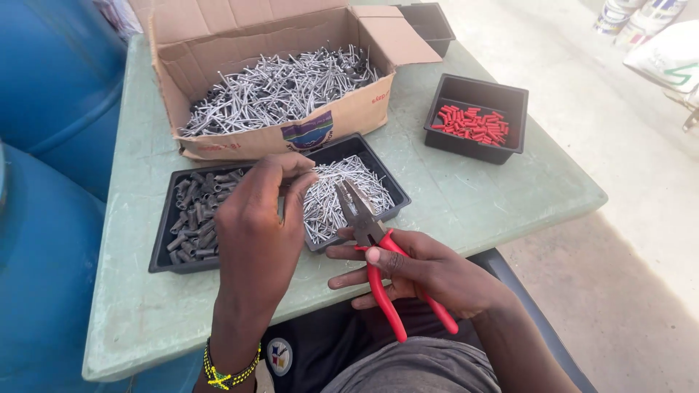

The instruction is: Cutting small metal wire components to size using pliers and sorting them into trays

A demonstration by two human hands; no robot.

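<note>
My left hand [255, 233] hangs over the black divided tray [162, 255], fingertips pinched together near the divider; whether a piece sits between them I cannot tell. My right hand [429, 273] is wrapped around the red-handled pliers [371, 240], whose jaws stand slightly apart and point toward the tray's right half.

Progress, judged from the piles: the tray's left compartment holds a modest heap of short dark sleeves [193, 218], the right a loose mound of thin silver pins [342, 193]. The cardboard box [349, 113] behind is still heaped with joined pins and sleeves [280, 87], so most of the stock looks unworked. A separate black tray [513, 98] to the right holds a small batch of red caps [472, 124].

Materials: pins are bright, slender, wire-like metal; sleeves are dull grey, tubular, stubby. Caps look like smooth plastic cylinders. Box is creased, flaps splayed. The green table [466, 196] is scuffed and scratched. A beaded bracelet [229, 371] sits on my left wrist.
</note>
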